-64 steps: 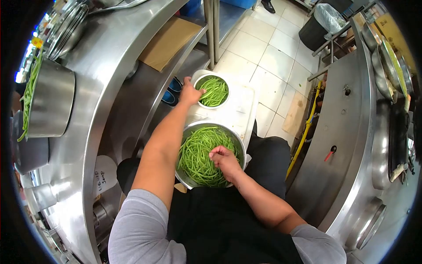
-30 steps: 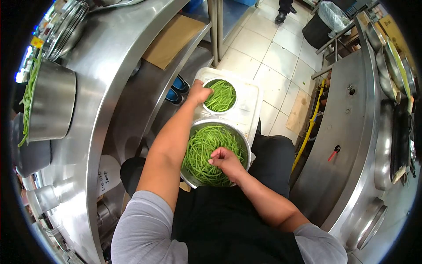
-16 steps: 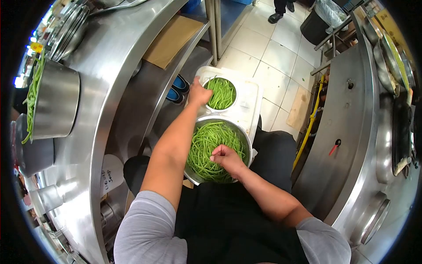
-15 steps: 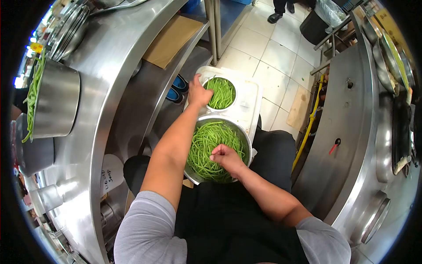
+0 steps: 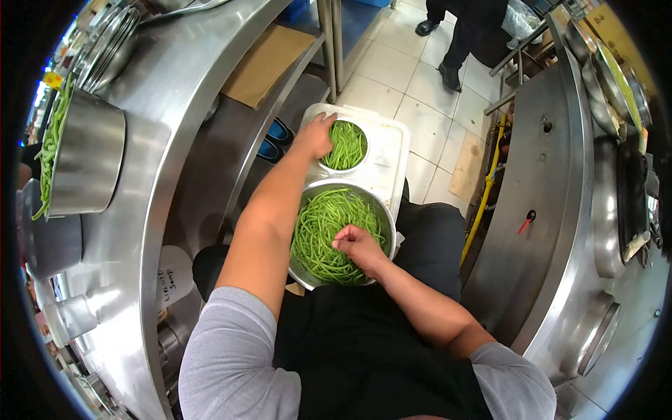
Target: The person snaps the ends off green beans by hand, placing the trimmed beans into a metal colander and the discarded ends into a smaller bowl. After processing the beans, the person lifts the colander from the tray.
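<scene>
A large metal bowl [image 5: 381, 197] full of green beans [image 5: 329, 222] rests between my knees. Just over these beans is my right hand [image 5: 358, 250], thumb and fingertips pinched together; anything between them is too small to make out. My left hand [image 5: 318, 136] reaches forward to the left rim of a smaller round container [image 5: 364, 155], which holds more green beans [image 5: 345, 143]. Its fingers are apart, touching or close to that rim and the beans by it. The small container stands on a white plastic lid [image 5: 390, 143].
A steel counter [image 5: 168, 91] on my left carries a steel pot [image 5: 94, 157] with green beans and stacked metal bowls [image 5: 112, 45]. Cardboard [image 5: 269, 63] lies on the shelf below. At right are a steel unit [image 5: 528, 175] and a yellow pipe [image 5: 488, 189]. A person's dark-trousered legs [image 5: 469, 38] are ahead.
My left hand has shifted slightly over the small container's rim. My right hand stays pinched above the large bowl. The person ahead has stepped further into view. The camera has moved slightly.
</scene>
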The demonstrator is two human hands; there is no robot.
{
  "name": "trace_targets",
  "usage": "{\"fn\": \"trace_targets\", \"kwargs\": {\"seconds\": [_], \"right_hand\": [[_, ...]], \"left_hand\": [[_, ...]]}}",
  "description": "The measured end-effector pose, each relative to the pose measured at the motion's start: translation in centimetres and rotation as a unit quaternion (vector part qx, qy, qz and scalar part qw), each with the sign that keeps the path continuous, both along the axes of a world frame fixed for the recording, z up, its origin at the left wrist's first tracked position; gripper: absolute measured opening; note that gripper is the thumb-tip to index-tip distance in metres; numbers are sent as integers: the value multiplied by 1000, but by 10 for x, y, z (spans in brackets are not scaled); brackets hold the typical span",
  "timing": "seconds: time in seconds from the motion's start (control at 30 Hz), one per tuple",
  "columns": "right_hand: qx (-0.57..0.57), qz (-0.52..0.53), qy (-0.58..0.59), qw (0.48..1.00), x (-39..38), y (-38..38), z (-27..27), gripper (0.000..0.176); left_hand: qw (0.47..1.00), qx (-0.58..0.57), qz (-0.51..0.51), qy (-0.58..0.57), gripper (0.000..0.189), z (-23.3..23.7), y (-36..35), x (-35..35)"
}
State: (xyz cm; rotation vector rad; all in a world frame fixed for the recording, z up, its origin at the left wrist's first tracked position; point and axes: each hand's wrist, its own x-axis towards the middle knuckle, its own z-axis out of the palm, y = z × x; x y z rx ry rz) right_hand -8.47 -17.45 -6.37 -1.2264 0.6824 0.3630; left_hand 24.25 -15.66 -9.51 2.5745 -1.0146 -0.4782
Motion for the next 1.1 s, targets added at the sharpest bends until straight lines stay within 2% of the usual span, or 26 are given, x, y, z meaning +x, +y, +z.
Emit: {"fn": "trace_targets", "kwargs": {"seconds": [0.03,0.07,0.17,0.3,0.37,0.47,0.57,0.63,0.7,0.83,0.93,1.03,1.1], "right_hand": [[-1,0,3,1000,1,0,-1,13],[-4,-7,-16,1000,0,1,-3,12],[8,-8,-22,1000,3,0,5,10],[10,4,-6,1000,5,-1,7,11],[18,6,-2,1000,5,-1,10,11],[26,-3,-10,1000,5,-2,6,13],[14,0,-7,1000,9,-1,14,12],[-1,6,8,1000,10,0,16,11],[6,-12,-9,1000,13,-2,8,10],[-32,-22,1,999,15,-4,9,9],[-86,-48,-11,995,14,-7,2,10],[-118,-58,-29,991,13,-9,1,10],[-286,-39,-83,954,10,-2,7,8]], "left_hand": [[999,3,-33,-27,71,-4,-3,5],[999,3,-33,-22,71,-10,-4,5],[999,19,-27,-44,50,-5,1,2],[999,6,-8,-32,51,-13,18,-7],[996,-80,38,-27,52,-16,27,-14],[994,-84,70,10,54,-19,27,-13],[995,-92,29,10,53,-31,28,-4],[996,-91,4,11,52,-21,31,-8],[983,-177,41,-25,46,-4,31,-19],[981,-188,48,-17,45,47,57,-43],[954,-248,129,107,45,94,102,-88],[941,-254,159,156,45,110,163,-128],[922,-284,214,154,41,162,188,-172]]}}
